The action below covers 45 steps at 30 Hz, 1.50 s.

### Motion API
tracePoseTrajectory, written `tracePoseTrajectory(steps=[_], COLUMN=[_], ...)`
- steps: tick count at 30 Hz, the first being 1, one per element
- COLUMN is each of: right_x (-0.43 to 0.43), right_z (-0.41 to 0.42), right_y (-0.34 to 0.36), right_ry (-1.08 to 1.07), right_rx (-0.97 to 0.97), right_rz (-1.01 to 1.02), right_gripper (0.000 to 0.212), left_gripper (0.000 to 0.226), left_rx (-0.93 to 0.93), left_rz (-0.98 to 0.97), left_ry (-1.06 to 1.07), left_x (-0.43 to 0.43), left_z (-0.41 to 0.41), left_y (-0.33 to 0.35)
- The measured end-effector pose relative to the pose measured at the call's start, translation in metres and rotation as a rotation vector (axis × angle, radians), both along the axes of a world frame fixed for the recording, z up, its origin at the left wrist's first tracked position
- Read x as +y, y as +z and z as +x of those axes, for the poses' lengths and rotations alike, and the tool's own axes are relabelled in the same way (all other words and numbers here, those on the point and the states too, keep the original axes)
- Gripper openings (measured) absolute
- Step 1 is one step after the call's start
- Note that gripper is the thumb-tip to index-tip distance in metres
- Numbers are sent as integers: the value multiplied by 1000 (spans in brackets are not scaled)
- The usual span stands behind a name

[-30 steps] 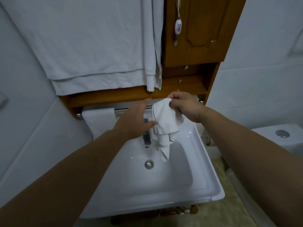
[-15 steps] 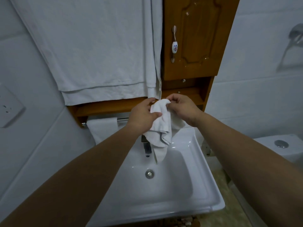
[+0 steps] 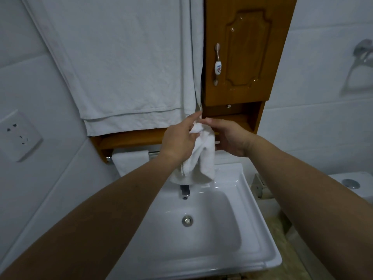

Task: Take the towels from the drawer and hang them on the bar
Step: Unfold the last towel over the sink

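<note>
1. Raised since the earlier frame, your hands now carry the small towel [image 3: 201, 156] level with the big towel's [image 3: 125, 67] lower edge. Its tail ends just above the faucet [image 3: 184, 190] rather than hanging in front of it.
2. That big towel spreads above your left hand [image 3: 178, 140].
3. Below both hands lies the sink [image 3: 260, 237].
4. Above your right hand [image 3: 230, 138] stands the cabinet door [image 3: 242, 53].
5. Your left hand pinches the bunched small towel near its top, forefinger pointing up. Your right hand lies against its other side, and you cannot tell whether it grips.
6. Down-left of your left hand, a folded towel [image 3: 131, 160] hangs over the bar [image 3: 154, 153].
</note>
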State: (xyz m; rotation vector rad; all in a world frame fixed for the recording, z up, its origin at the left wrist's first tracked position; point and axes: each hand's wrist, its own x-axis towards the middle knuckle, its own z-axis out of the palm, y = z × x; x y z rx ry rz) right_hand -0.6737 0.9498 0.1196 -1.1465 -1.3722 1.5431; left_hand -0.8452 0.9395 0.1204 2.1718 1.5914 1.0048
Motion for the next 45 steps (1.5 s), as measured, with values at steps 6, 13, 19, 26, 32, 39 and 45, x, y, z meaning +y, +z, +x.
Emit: tracePoseTrajectory(steps=[6,13,19,26,32,39,45], right_x=[5,5,6,16,24,25,23], right_z=[0,2,-3,3,9,4,-7], right_y=[9,17,34,38,43,49,56], right_ry=[33,76,-26,-90,-183,-73,15], right_rx=[-109,-257,-483,-518,-555,-628,-591], right_rz=[45,101,231,309,423,459,456], right_gripper=[22,28,21,35,31,12,16], left_gripper=[59,65,60,25,19,17,12], left_rx=[35,61,140,286,305,57,32], left_rz=[9,-6,65,72,-49,-94,-70], left_ry=[-55,-136,-111,-53,-1,2,-44], left_x=[2,11,21,31,38,40,36], left_z=[-3,-7,-14,-20,-31,-31,-22], left_y=[2,11,26,32,40,39,51])
